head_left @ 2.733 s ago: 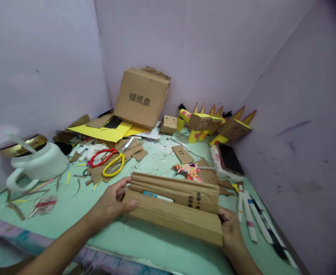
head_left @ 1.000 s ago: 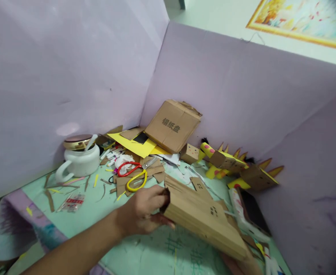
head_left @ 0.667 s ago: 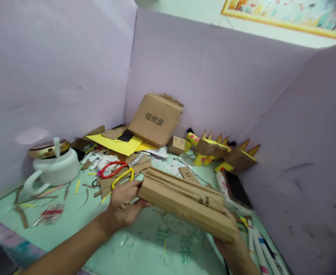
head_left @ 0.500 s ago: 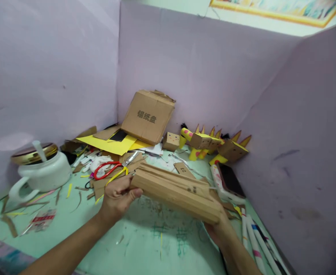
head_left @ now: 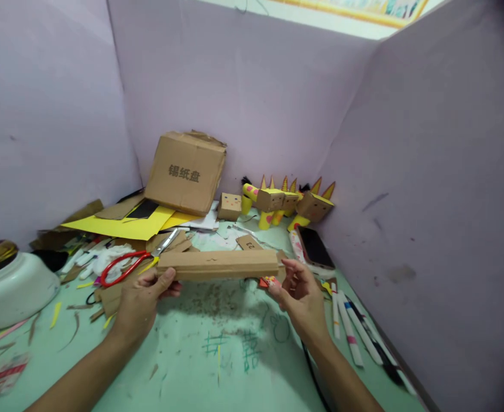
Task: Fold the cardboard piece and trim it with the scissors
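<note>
Cardboard piece (head_left: 218, 264) in left hand (head_left: 141, 301), inside hidden

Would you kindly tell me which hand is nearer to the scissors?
Left. The left hand is close by, just in front of the scissors; the right hand is well off to their right.

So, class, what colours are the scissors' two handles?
The scissors have one red handle and one yellow handle, the latter mostly hidden; the head view shows them best.

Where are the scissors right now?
In the head view, the scissors lie left of centre on scraps, just beyond the left hand that holds the folded cardboard, with yellow paper behind them.
</note>
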A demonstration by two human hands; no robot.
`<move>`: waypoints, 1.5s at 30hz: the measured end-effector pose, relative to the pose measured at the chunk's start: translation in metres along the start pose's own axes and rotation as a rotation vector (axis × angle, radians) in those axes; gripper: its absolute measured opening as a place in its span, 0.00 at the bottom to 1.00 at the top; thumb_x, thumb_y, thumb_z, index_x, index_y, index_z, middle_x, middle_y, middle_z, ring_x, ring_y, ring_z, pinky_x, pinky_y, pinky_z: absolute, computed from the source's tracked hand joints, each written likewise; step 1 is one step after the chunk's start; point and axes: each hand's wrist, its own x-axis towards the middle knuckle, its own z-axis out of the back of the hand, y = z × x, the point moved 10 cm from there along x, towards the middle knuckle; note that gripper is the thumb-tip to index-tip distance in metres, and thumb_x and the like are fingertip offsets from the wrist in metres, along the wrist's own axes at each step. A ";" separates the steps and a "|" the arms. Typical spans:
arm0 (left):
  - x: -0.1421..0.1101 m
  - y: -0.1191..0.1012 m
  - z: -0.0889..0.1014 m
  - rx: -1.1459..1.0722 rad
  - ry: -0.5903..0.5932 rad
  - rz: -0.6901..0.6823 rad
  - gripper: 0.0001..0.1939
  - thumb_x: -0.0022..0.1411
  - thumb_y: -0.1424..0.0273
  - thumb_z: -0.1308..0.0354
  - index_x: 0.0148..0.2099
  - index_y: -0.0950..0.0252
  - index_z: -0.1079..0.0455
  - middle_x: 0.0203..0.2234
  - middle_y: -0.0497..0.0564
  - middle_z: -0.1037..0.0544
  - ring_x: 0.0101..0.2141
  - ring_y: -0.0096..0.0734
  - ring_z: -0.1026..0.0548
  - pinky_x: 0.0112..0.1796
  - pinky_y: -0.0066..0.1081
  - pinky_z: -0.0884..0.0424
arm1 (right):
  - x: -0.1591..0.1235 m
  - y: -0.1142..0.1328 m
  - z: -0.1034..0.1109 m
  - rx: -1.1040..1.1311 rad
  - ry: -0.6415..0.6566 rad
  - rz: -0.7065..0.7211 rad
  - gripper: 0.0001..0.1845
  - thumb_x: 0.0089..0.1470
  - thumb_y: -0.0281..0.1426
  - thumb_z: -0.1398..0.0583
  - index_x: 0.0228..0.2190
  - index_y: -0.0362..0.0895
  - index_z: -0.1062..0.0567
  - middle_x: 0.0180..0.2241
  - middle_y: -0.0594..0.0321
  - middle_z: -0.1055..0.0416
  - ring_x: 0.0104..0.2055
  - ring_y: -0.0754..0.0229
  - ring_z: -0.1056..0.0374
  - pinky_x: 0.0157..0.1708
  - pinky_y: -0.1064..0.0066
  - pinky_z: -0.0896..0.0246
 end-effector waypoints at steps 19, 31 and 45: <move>-0.017 0.045 -0.016 0.188 0.346 0.274 0.22 0.38 0.54 0.31 0.23 0.71 0.28 0.12 0.53 0.26 0.12 0.27 0.31 0.14 0.24 0.36 | -0.016 -0.045 -0.031 -0.061 0.221 -0.263 0.08 0.34 0.32 0.32 0.23 0.42 0.21 0.22 0.62 0.24 0.24 0.57 0.31 0.26 0.68 0.35; -0.022 0.060 -0.013 0.506 0.273 0.441 0.22 0.49 0.55 0.40 0.16 0.62 0.42 0.05 0.43 0.37 0.06 0.21 0.43 0.08 0.22 0.52 | -0.035 -0.076 -0.029 -0.160 0.138 -0.534 0.16 0.40 0.34 0.35 0.33 0.41 0.28 0.19 0.70 0.32 0.09 0.69 0.44 0.08 0.75 0.45; -0.030 0.051 -0.006 0.866 0.378 0.545 0.30 0.54 0.63 0.44 0.06 0.60 0.51 -0.01 0.46 0.47 0.03 0.22 0.50 0.09 0.25 0.55 | -0.052 -0.075 -0.028 -0.304 0.201 -0.652 0.19 0.39 0.26 0.37 0.38 0.38 0.26 0.17 0.72 0.34 0.09 0.72 0.51 0.04 0.79 0.52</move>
